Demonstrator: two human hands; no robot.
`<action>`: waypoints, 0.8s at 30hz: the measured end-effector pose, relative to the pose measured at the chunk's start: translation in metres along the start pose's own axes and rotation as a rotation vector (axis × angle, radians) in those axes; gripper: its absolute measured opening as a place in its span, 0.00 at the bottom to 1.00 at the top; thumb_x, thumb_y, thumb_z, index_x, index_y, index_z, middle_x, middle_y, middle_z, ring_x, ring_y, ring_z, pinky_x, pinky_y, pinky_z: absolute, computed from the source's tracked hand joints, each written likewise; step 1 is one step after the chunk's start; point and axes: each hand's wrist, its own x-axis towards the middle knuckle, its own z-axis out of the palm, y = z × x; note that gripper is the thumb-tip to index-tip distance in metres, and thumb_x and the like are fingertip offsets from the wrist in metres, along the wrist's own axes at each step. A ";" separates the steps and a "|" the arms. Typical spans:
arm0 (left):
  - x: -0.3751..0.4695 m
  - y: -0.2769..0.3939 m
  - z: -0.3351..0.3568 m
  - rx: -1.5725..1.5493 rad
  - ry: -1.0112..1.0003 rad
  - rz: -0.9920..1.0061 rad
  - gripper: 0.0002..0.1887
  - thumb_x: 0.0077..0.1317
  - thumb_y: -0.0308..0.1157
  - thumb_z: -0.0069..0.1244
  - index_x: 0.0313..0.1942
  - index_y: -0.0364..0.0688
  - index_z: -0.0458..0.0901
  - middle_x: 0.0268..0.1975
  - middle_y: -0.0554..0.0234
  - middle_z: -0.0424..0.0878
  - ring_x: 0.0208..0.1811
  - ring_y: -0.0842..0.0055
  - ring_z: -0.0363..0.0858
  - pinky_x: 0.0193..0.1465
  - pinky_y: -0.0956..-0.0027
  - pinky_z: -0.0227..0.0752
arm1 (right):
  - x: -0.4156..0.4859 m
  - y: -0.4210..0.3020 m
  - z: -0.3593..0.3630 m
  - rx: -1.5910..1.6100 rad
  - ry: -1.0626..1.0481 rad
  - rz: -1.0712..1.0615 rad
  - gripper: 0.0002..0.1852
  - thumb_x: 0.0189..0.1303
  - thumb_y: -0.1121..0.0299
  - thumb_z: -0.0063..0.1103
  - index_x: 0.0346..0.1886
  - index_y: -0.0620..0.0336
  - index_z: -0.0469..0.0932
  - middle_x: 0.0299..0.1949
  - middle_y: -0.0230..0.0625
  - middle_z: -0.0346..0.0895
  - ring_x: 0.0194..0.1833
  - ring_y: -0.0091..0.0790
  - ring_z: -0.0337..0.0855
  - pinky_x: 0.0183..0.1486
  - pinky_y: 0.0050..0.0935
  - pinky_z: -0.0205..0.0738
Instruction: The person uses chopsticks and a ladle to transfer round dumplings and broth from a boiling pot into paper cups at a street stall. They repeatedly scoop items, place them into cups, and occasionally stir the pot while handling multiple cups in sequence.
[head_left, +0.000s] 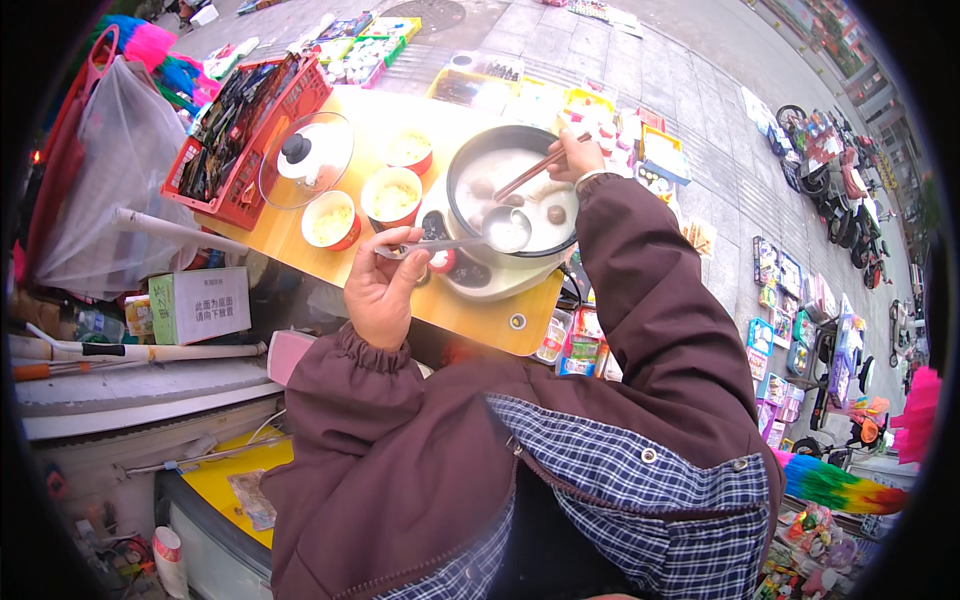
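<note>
My left hand (388, 289) grips the handle of a ladle (508, 229), whose bowl holds whitish liquid at the near side of an electric cooking pot (454, 184). Brown chopsticks (529, 174) are held in my right hand (579, 156) over the pot's far right rim, their tips reaching down to the cloudy broth. Several brown round pieces (556, 214) sit in that broth. Left of the pot stand a near paper cup (345, 238), a middle paper cup (394, 217) and a far paper cup (421, 163), each with pale yellow food inside.
A glass lid (330, 142) with a black knob lies on the wooden table (480, 319), beside a red plastic basket (259, 180) of dark packets. A carton (202, 304) stands at the lower left. Trays of small goods (480, 82) cover the pavement beyond the table.
</note>
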 end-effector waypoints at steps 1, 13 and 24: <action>0.001 0.000 -0.002 -0.003 -0.008 0.001 0.14 0.60 0.20 0.51 0.47 0.35 0.71 0.45 0.59 0.78 0.37 0.84 0.76 0.38 0.81 0.69 | -0.003 0.002 0.007 0.034 -0.012 0.050 0.21 0.63 0.55 0.46 0.30 0.68 0.75 0.23 0.41 0.76 0.21 0.33 0.79 0.25 0.34 0.79; 0.000 -0.002 -0.001 -0.019 -0.028 -0.002 0.14 0.60 0.21 0.51 0.47 0.36 0.71 0.44 0.61 0.78 0.35 0.85 0.75 0.35 0.82 0.68 | -0.013 0.016 0.006 0.328 0.013 0.118 0.19 0.66 0.56 0.40 0.34 0.65 0.70 0.26 0.41 0.73 0.22 0.33 0.75 0.32 0.37 0.79; 0.013 -0.013 0.003 0.020 -0.015 0.023 0.14 0.60 0.22 0.52 0.46 0.35 0.72 0.42 0.62 0.78 0.38 0.84 0.76 0.41 0.80 0.70 | -0.030 -0.030 -0.037 0.618 -0.088 0.012 0.15 0.66 0.60 0.43 0.36 0.67 0.67 0.33 0.43 0.69 0.28 0.36 0.73 0.31 0.37 0.78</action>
